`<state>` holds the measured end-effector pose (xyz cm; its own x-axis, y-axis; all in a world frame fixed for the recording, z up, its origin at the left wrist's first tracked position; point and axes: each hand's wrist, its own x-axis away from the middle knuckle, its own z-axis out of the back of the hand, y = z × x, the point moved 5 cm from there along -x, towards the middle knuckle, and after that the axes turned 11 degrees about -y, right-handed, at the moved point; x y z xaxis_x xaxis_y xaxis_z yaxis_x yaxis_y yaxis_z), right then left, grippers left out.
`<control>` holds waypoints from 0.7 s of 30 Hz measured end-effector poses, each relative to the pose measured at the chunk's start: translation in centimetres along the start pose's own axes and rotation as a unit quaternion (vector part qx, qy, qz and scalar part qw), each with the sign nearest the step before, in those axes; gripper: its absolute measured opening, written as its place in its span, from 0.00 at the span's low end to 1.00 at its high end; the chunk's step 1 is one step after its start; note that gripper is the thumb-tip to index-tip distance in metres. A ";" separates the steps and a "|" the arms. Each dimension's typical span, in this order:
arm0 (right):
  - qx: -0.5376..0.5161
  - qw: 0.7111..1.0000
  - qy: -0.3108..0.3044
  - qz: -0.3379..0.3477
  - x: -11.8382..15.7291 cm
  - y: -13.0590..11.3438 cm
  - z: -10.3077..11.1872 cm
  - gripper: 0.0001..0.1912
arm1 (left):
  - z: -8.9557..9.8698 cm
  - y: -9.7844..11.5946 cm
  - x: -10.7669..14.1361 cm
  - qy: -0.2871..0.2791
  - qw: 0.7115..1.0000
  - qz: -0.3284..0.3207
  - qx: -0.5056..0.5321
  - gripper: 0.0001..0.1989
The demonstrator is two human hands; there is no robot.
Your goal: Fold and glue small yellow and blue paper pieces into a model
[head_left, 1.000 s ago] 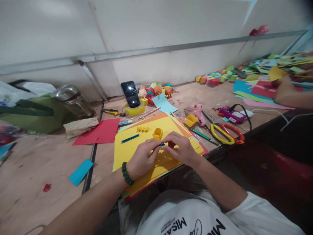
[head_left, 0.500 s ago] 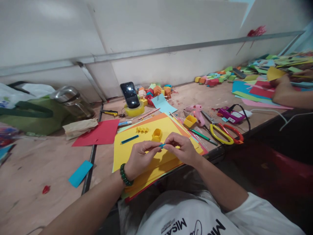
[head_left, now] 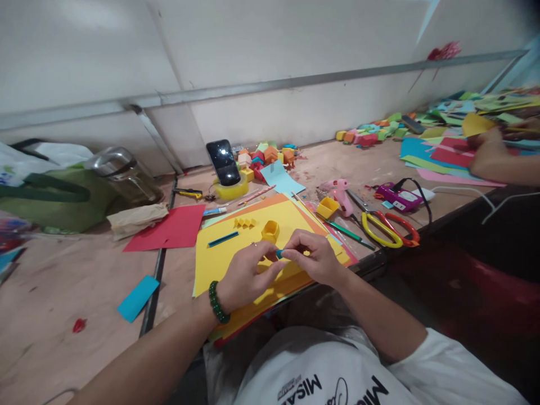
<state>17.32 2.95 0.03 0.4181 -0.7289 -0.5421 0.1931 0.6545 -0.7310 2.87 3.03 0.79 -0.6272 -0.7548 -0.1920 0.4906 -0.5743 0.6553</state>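
Note:
A small folded strip of blue paper [head_left: 279, 255] is pinched between the thumb and fingers of my right hand [head_left: 314, 256]. My left hand [head_left: 248, 270] is close against it on the other side, thumb and fingers apart; its fingertips come up to the strip, and whether they touch is unclear. Both hands hover over a stack of yellow paper sheets [head_left: 211, 264]. Just beyond them stands a small yellow folded paper cup [head_left: 270, 230]. A narrow blue paper strip [head_left: 223, 239] and a zigzag-folded yellow paper piece [head_left: 244, 223] lie on the top sheet.
To the right are a yellow paper box [head_left: 328, 207], a pink glue gun [head_left: 341, 194], a green pen [head_left: 348, 232] and scissors [head_left: 383, 228]. A phone [head_left: 223, 163] leans on a tape roll [head_left: 232, 188]. Leftward lie red paper [head_left: 172, 228] and blue paper [head_left: 138, 298]. A co-worker's arm [head_left: 498, 160] shows far right.
My left thumb has come away from the blue strip and dropped lower, widening the gap between thumb and fingers. My right hand keeps its pinch, and the strip appears turned.

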 end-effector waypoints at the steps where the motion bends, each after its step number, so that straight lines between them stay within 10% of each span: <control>1: -0.003 1.000 -0.004 0.002 0.0 0.0 0.0 0.15 | 0.0 0.0 -0.1 -0.006 1.000 -0.002 -0.013 0.10; 14: -0.012 0.989 -0.144 0.021 0.0 -0.4 -0.9 0.19 | 0.1 1.0 0.1 -0.063 0.996 -0.024 0.062 0.23; 21: -0.001 0.995 -0.098 0.015 0.1 -0.5 -0.5 0.20 | -0.7 0.5 -0.3 -0.106 0.984 0.005 0.142 0.24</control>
<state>16.84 2.50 0.14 0.5884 -0.6560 -0.4727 0.1764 0.6747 -0.7167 3.67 2.73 0.67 -0.7502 -0.6595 -0.0477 0.3277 -0.4336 0.8394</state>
